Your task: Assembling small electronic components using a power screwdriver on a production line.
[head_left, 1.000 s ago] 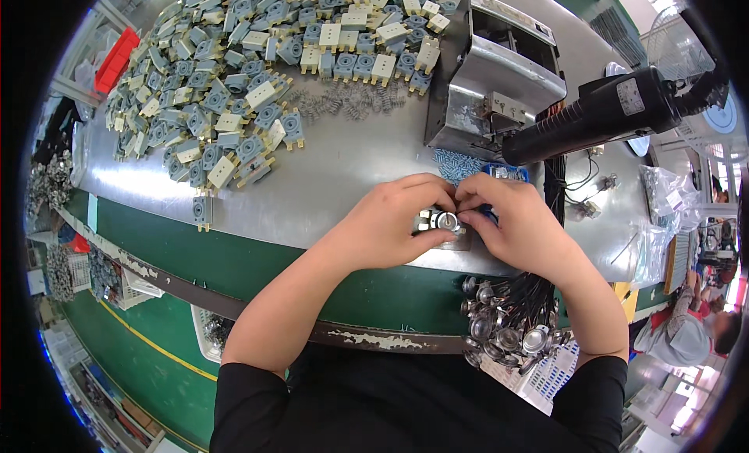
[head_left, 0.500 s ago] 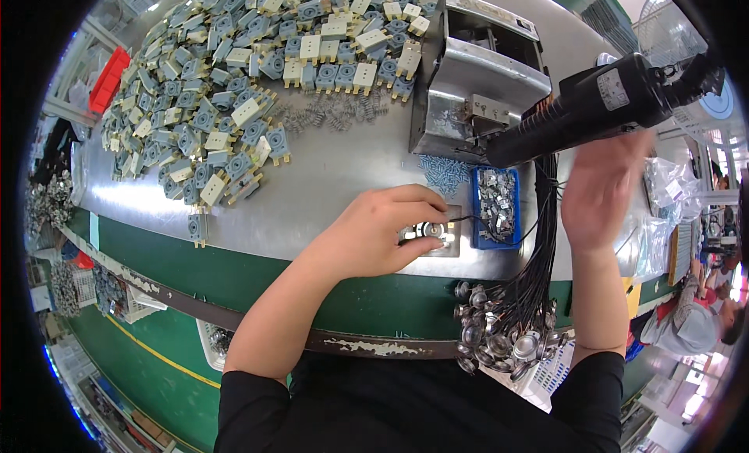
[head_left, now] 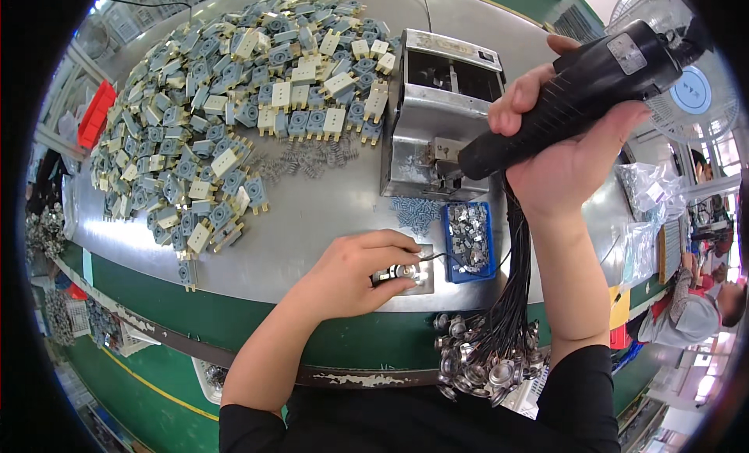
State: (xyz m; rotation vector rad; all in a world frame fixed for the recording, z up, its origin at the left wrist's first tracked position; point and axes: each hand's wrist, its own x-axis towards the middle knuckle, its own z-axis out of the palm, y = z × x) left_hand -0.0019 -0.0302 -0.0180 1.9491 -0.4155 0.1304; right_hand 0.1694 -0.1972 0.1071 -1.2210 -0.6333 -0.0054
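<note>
Rising from the lower right, the right forearm ends in a right hand (head_left: 558, 172) turned palm toward the camera beneath a black handheld driver (head_left: 577, 102). Its grip is closed around the driver's barrel, with fingers visible along the far side; the driver slopes down to the left, its nose overlapping the front of a metal machine (head_left: 417, 141) in view. Contact between the two cannot be determined.

The left forearm reaches in from the lower left with the back of the left hand (head_left: 347, 270) uppermost. Its grip is pinched, thumb and fingers about a small metal fitting (head_left: 404, 272) at a flat metal plate (head_left: 426, 287) on the counter (head_left: 304, 211). A dark cable (head_left: 446, 255) runs from beside the fitting toward a blue tray (head_left: 471, 277) of small metal parts. Loose blue screws (head_left: 415, 215) lie just left of the tray's upper end.

Compared with half a second ago, the right hand differs: then blurred and clear of the driver, now wrapped around it. The left hand maintains its pinch on the fitting. The whole view is also shifted, with the counter's contents appearing farther left and lower.
</note>
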